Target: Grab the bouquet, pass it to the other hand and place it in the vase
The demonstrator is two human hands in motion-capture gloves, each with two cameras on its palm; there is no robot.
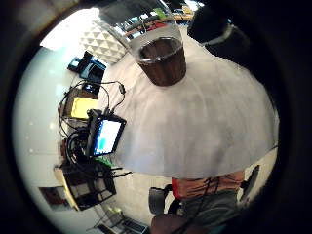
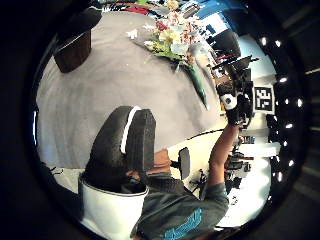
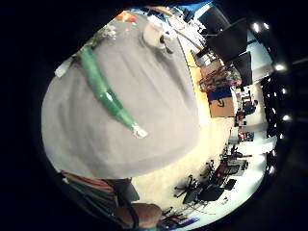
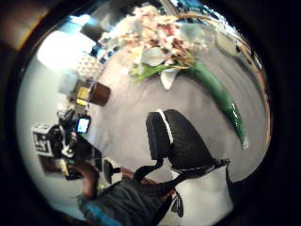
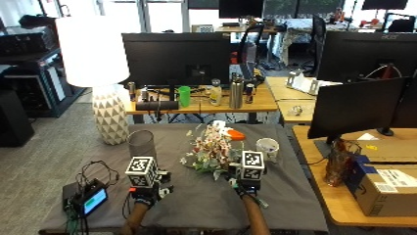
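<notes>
Bouquet [image 5: 210, 149] on table | right hand [image 5: 246, 183] fingers uncurled, holding nothing

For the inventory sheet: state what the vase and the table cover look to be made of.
The vase: clear glass upper wall, glossy and see-through, above a dark brown base that looks like wood or a wood-look finish; which one I cannot tell. The table cover: grey cloth, matte, with soft creases and an edge that hangs over the table, so likely a woven fabric.
</notes>
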